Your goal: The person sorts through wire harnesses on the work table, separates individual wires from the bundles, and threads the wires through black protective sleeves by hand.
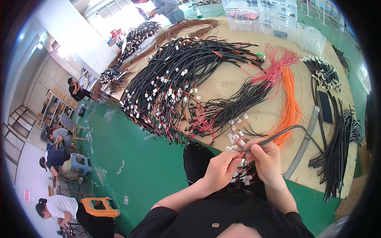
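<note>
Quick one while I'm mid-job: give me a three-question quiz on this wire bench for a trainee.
1. True or false: the left hand and right hand are both on the same black cable bundle.
2. Which colour are the wires lying on the wooden table just beyond the right hand? A orange, B blue, C yellow.
3. Fill in: the black cable ends carry small ____ connectors.

Key: 1 true; 2 A; 3 white.
</note>
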`<state>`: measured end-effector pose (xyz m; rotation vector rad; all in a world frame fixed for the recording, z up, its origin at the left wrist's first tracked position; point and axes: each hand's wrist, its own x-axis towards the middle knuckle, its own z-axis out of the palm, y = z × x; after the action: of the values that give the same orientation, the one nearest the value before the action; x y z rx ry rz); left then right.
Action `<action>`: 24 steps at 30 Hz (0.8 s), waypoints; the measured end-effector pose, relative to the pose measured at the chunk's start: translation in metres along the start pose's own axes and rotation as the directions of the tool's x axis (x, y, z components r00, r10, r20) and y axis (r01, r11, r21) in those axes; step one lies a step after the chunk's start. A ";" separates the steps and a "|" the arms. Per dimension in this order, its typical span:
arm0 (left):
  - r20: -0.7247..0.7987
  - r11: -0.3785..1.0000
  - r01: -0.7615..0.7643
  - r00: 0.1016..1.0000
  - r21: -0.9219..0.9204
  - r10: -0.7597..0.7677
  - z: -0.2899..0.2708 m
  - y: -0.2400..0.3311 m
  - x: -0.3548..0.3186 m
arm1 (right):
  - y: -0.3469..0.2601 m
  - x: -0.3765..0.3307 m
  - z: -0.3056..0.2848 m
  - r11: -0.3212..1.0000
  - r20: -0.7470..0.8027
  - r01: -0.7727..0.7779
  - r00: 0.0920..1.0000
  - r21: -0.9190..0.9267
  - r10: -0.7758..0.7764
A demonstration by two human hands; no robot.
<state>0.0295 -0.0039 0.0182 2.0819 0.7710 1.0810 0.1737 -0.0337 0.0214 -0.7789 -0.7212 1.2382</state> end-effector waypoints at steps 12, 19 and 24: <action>0.089 0.975 0.169 0.984 -0.147 -0.157 0.002 0.006 0.000 | 0.000 -0.004 -0.002 0.992 0.123 -0.035 0.991 -0.119 0.050; 0.176 0.965 0.231 0.962 -0.128 -0.207 -0.004 0.001 0.000 | 0.001 -0.006 0.002 0.991 0.075 -0.015 0.997 -0.133 0.025; 0.250 0.944 0.297 0.934 -0.143 -0.256 -0.007 0.005 -0.001 | -0.004 -0.004 0.002 0.988 0.067 -0.046 0.996 -0.145 0.056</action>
<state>0.0237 -0.0058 0.0242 1.8385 0.7931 0.7135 0.1736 -0.0375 0.0252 -0.8788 -0.8601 1.2757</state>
